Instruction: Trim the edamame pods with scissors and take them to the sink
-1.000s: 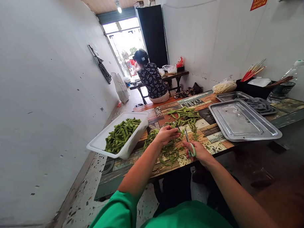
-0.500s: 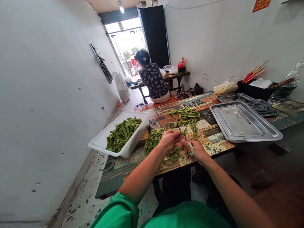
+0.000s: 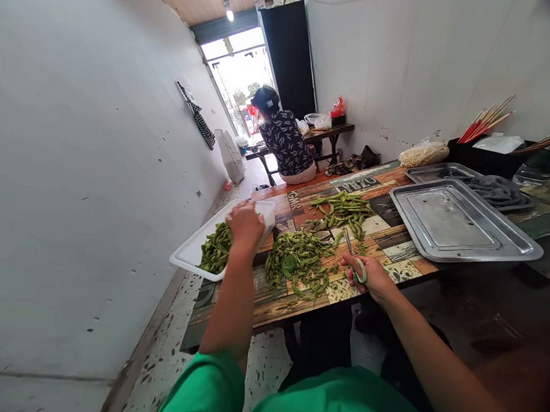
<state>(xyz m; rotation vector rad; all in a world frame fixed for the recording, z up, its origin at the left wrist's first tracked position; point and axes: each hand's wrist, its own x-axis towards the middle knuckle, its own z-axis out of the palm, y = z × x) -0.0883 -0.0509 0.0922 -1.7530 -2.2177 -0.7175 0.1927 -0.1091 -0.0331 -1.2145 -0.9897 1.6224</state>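
My left hand (image 3: 246, 224) is over the right side of a white plastic tub (image 3: 188, 258), which holds a heap of green edamame pods (image 3: 216, 249). Its fingertips are blurred and partly hidden, so whether a pod is in them does not show. In my right hand (image 3: 370, 278) is a pair of scissors (image 3: 348, 242) with pale green handles, blades pointing away from me over the table. Between the hands lies a loose pile of trimmings and pods (image 3: 300, 258). Behind it, more pods (image 3: 345, 207) are spread out.
At the right, a metal tray (image 3: 455, 221) overlaps another tray with a dark grey cloth (image 3: 496, 191). Beyond are a bag of pale sticks (image 3: 423, 153) and a black box (image 3: 466, 157) of skewers. A person (image 3: 284, 143) sits at a farther table. A wall runs along the left.
My left hand has moved left from beside the scissors to above the white tub. My right hand keeps the scissors in nearly the same place. The view has shifted slightly.
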